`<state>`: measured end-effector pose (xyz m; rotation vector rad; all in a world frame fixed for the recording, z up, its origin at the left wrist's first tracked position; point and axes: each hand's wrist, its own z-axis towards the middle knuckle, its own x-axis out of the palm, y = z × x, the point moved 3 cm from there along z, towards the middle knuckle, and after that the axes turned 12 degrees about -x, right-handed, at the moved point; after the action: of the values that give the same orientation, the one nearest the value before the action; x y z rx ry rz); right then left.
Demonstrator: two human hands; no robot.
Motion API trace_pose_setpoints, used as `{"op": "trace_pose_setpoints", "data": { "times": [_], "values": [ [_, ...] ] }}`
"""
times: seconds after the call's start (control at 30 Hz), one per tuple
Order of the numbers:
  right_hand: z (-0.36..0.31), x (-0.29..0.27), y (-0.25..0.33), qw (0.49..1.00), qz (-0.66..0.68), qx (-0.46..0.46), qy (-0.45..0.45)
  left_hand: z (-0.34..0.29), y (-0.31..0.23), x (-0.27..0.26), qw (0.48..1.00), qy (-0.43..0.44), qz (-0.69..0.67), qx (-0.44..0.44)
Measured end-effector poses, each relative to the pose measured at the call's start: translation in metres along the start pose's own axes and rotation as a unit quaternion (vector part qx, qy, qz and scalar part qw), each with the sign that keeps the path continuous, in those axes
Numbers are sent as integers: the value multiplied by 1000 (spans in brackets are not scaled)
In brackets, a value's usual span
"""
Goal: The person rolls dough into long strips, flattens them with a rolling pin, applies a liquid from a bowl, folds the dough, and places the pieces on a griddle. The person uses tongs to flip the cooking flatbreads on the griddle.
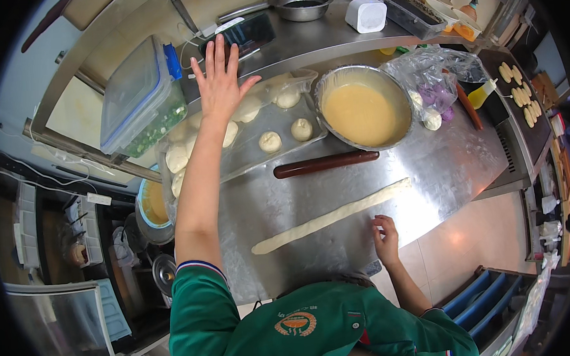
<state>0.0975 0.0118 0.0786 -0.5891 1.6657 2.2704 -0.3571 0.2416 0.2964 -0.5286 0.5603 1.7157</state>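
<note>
My left hand [220, 88] is stretched far forward, fingers spread, with nothing in it. Its fingertips overlap the near side of a dark-screened device [252, 34] on the back shelf; whether they touch it I cannot tell. My right hand [385, 239] hovers by the table's front edge, fingers loosely bent and holding nothing. Just beyond it, a long rolled strip of dough [332, 217] lies slantwise on the steel table [261, 211]. Behind the strip is a brown rolling pin [326, 164]. Under my left forearm, a tray [249, 164] carries several round dough pieces [270, 141], partly beneath clear plastic.
A steel bowl of pale yellow batter [362, 113] stands beyond the rolling pin. Left of the tray is a lidded plastic box [142, 98] with chopped greens. Plastic bags [431, 70] lie at right, near a griddle [515, 76] with several dough pieces. A pan [302, 6] sits on the shelf.
</note>
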Motion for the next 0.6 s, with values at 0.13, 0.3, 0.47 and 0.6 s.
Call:
{"op": "trace_pose_setpoints", "data": {
  "times": [0.13,0.3,0.47,0.6],
  "values": [
    [-16,21,22,997,-39,-35,52,-6,9,-1,1000,-6,-16,10],
    [-18,39,42,990,-81,-79,84,-9,17,-3,999,-11,-27,14],
    [-34,52,53,991,-89,-55,88,-9,21,-6,999,-10,-44,18],
    [-53,58,61,992,-70,-24,98,-5,21,-7,999,-16,-42,24]
  ]
}}
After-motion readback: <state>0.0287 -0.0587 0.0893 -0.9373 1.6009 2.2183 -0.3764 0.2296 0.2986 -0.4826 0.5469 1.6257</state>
